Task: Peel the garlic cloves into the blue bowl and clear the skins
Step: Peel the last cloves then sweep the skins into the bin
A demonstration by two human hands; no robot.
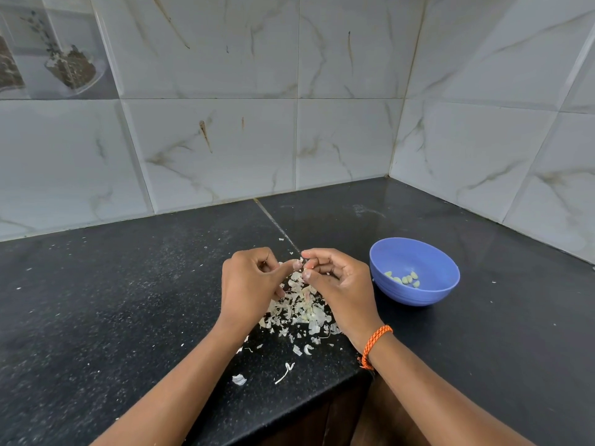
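My left hand (pixel 251 284) and my right hand (pixel 338 281) meet above a heap of papery garlic skins (pixel 299 307) on the black counter. Both pinch a small garlic clove (pixel 301 264) between thumb and fingertips, and most of it is hidden by the fingers. To the right stands the blue bowl (pixel 415 252), upright, with several peeled cloves (pixel 404 279) lying at its bottom. An orange braided band circles my right wrist.
Loose skin scraps (pixel 285 371) lie scattered toward the counter's front edge (pixel 289 410), which cuts inward at a corner near my right forearm. Marble-patterned wall tiles (pixel 225 140) close the counter at the back and right.
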